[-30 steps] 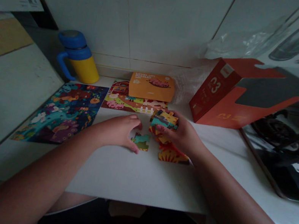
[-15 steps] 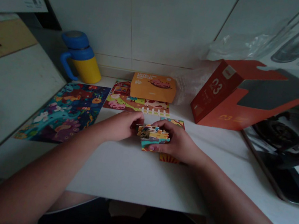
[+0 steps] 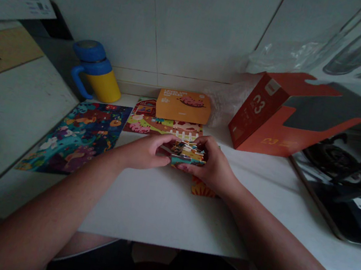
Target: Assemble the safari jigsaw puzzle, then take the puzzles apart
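A thick stack of jigsaw puzzle pieces is held just above the white counter, its edges uneven and many-coloured. My right hand wraps its right side, thumb in front and fingers behind. At the left end of the stack, my left hand curves round with thumb and fingers apart, the tips against the pieces. Under my right hand lies a card with an orange-red sunburst pattern, mostly covered. Behind the hands is a farm picture sheet, and left of them a dark blue sea-creature picture.
An orange puzzle box lies on the farm sheet by the wall. A blue-yellow flask stands at back left. Right of centre is a large open orange box, with bubble wrap beside it. The gas stove borders the right side.
My left hand has gone from a pinch at the stack's left edge to a wider grasp round it. Both hands and the stack have shifted slightly away from me.
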### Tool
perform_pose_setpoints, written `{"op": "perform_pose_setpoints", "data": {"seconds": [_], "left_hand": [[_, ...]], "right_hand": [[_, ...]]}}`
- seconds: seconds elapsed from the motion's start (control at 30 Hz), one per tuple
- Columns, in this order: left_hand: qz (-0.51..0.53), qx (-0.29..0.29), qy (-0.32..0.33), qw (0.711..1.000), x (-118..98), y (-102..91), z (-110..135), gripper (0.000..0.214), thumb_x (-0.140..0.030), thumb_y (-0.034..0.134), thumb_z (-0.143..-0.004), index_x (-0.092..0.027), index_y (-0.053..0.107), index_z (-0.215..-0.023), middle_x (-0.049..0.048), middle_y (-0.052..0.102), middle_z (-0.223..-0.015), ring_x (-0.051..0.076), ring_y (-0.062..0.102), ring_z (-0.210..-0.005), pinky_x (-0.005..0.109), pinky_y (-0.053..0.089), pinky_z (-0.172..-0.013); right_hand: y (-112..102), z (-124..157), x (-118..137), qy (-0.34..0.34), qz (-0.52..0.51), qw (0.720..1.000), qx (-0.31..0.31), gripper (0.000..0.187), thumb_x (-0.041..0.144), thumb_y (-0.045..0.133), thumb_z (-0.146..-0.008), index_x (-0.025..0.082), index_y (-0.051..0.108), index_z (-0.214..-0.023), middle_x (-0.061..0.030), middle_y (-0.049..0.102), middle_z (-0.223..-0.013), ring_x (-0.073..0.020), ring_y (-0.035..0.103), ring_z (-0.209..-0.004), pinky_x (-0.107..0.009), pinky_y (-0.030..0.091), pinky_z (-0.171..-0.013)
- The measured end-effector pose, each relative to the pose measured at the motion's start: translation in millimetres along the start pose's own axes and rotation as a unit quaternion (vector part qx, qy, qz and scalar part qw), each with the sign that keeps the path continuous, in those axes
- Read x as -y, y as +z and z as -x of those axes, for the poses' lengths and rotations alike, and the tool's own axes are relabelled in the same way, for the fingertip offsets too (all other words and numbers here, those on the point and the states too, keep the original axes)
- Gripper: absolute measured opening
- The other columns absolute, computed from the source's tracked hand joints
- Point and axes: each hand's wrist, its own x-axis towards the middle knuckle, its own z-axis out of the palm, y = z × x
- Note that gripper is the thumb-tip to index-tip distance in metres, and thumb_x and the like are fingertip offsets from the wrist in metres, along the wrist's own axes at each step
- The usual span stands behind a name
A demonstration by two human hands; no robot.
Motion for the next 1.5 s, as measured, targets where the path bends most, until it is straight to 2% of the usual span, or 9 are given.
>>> {"op": "perform_pose_setpoints", "data": {"seconds": [0.23,0.33,0.43,0.53,0.77,1.0,1.2,1.37,1.5], "left_hand": [[-0.067,0.019,0.02,0.997,-12,13.4,5,0.073,-0.027,0.082,-0.078,-0.024,0.051,-0.144,0.0117,0.063,-0.146,0.029,0.063,-0.133,0.046,0.049,-0.115],[-0.125,-0.03,-0.01,0.992,-15,23.7,3,0.073,-0.032,0.087,-0.074,-0.023,0.051,-0.138,0.0116,0.068,-0.137,0.029,0.068,-0.121,0.044,0.054,-0.105],[-0.149,-0.064,-0.012,0.987,-16,28.2,0,0.063,-0.031,0.085,-0.077,-0.023,0.052,-0.13,0.0105,0.072,-0.125,0.027,0.071,-0.11,0.038,0.056,-0.094],[-0.142,-0.068,0.001,0.988,-17,25.2,0,0.059,-0.028,0.084,-0.079,-0.023,0.052,-0.128,0.0097,0.072,-0.124,0.026,0.071,-0.109,0.037,0.056,-0.092],[-0.142,-0.047,-0.023,0.988,-9,27.0,-3,0.067,-0.025,0.091,-0.068,-0.025,0.051,-0.121,0.0077,0.072,-0.122,0.028,0.071,-0.108,0.038,0.056,-0.092],[-0.142,-0.056,-0.02,0.988,-2,32.0,-5,0.066,-0.025,0.091,-0.067,-0.025,0.052,-0.121,0.0083,0.071,-0.121,0.027,0.07,-0.106,0.039,0.055,-0.092],[-0.119,-0.046,0.044,0.991,-3,41.6,-9,0.059,-0.026,0.083,-0.075,-0.022,0.052,-0.126,0.0112,0.068,-0.13,0.029,0.068,-0.116,0.04,0.054,-0.099],[-0.124,-0.067,0.029,0.99,-5,48.9,-15,0.046,-0.029,0.079,-0.08,-0.022,0.054,-0.119,0.0095,0.07,-0.124,0.028,0.068,-0.113,0.039,0.054,-0.098],[-0.145,-0.07,0.041,0.986,-6,43.1,-13,0.04,-0.03,0.08,-0.08,-0.021,0.057,-0.112,0.0085,0.072,-0.118,0.026,0.069,-0.106,0.037,0.055,-0.093]], "right_hand": [[1,1,2,0.017,0.019,1.0,0.017,0.068,0.059,0.091,-0.07,0.025,0.046,-0.108,-0.003,0.062,-0.101,-0.0199,0.057,-0.083,-0.032,0.046,-0.071],[4,2,2,0.02,0.016,0.999,0.02,0.067,0.057,0.091,-0.069,0.026,0.045,-0.106,-0.0032,0.062,-0.101,-0.0201,0.057,-0.083,-0.032,0.047,-0.071],[10,1,2,0.011,-0.004,1.0,0.005,0.068,0.055,0.092,-0.069,0.026,0.044,-0.106,-0.0045,0.062,-0.102,-0.0224,0.06,-0.087,-0.034,0.049,-0.073],[16,1,3,0.007,-0.012,1.0,-0.006,0.071,0.056,0.092,-0.069,0.026,0.043,-0.111,-0.0069,0.063,-0.106,-0.0254,0.062,-0.093,-0.037,0.052,-0.078],[17,2,3,-0.002,0.005,0.998,0.063,0.082,0.06,0.092,-0.071,0.025,0.044,-0.128,-0.0129,0.063,-0.124,-0.0302,0.065,-0.109,-0.042,0.054,-0.09],[15,4,3,-0.021,0.021,0.997,0.074,0.084,0.064,0.088,-0.075,0.023,0.046,-0.134,-0.016,0.062,-0.129,-0.0335,0.063,-0.119,-0.047,0.052,-0.101],[26,1,9,-0.037,0.013,0.999,0.035,0.089,0.072,0.079,-0.08,0.023,0.042,-0.143,-0.0209,0.057,-0.141,-0.0371,0.056,-0.133,-0.055,0.047,-0.112],[30,0,10,-0.066,-0.002,0.997,0.031,0.097,0.074,0.076,-0.082,0.021,0.036,-0.152,-0.0235,0.05,-0.151,-0.0384,0.048,-0.143,-0.058,0.042,-0.119],[24,0,7,-0.101,-0.003,0.994,0.047,0.097,0.069,0.078,-0.083,0.021,0.033,-0.155,-0.0232,0.047,-0.155,-0.0378,0.046,-0.146,-0.056,0.041,-0.12]]}}
